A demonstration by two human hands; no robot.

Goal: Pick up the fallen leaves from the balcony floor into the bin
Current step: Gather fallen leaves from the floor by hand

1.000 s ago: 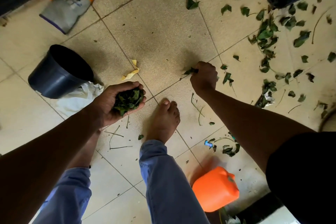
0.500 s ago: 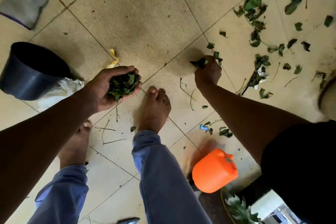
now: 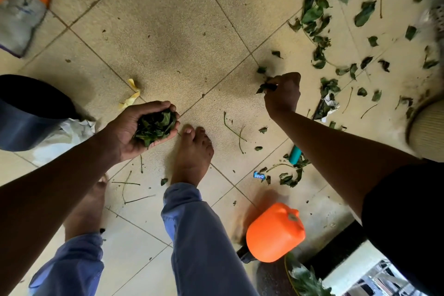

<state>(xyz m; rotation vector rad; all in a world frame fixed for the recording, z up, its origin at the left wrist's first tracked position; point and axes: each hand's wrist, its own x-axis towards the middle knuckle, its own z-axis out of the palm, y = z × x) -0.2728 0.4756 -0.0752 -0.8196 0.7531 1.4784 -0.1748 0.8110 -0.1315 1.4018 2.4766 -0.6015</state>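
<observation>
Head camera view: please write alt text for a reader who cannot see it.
A person's left hand cups a bunch of green leaves while the right hand pinches a few more leaves above the tiled floor. A dark bin stands at left; scattered leaves lie at upper right.

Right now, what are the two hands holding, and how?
The left hand cups a bunch of green leaves in its palm. The right hand pinches a few leaves at its fingertips.
</observation>
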